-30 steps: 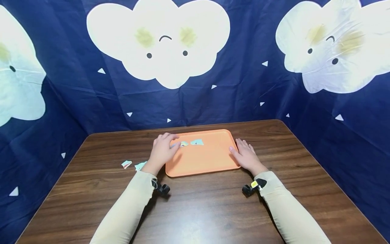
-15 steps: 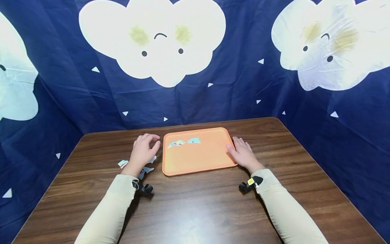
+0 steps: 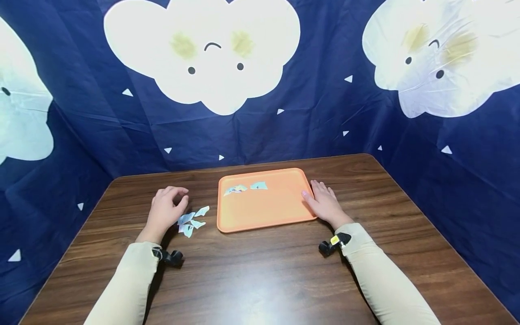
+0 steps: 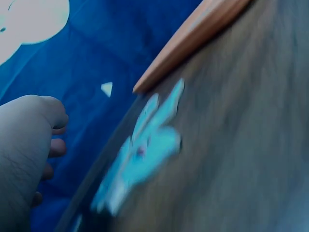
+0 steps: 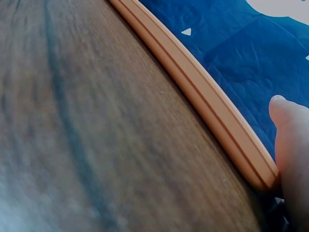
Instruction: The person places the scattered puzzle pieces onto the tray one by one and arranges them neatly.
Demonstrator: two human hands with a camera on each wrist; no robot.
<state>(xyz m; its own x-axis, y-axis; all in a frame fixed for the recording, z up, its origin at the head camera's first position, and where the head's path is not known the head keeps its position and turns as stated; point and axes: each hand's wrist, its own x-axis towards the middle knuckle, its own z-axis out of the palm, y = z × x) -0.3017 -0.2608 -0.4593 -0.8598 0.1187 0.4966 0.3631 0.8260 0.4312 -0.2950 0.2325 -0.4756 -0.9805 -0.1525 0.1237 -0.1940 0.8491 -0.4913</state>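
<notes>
My left hand (image 3: 165,210) hovers over the table's left part, its fingers loosely bent and nothing visible between them. Just right of it lie several torn-looking, light blue flat pieces (image 3: 187,218), which the left wrist view shows as a close cluster of pieces (image 4: 149,147). On the orange tray (image 3: 264,210), a patterned piece or joined group (image 3: 235,189) lies at the upper left, beside a separate pale blue piece (image 3: 258,185). My right hand (image 3: 326,205) rests at the tray's right edge, fingers straight along the outside and thumb at the rim.
The brown wooden table (image 3: 252,275) reaches back to a dark blue curtain (image 3: 243,135) printed with white clouds. A small camera (image 3: 174,258) sits on my left wrist, another camera (image 3: 327,248) on my right.
My left hand has moved left from over the tray, past the loose pieces, uncovering them. A white-and-red piece at the far left is now hidden by it. My right hand stays put.
</notes>
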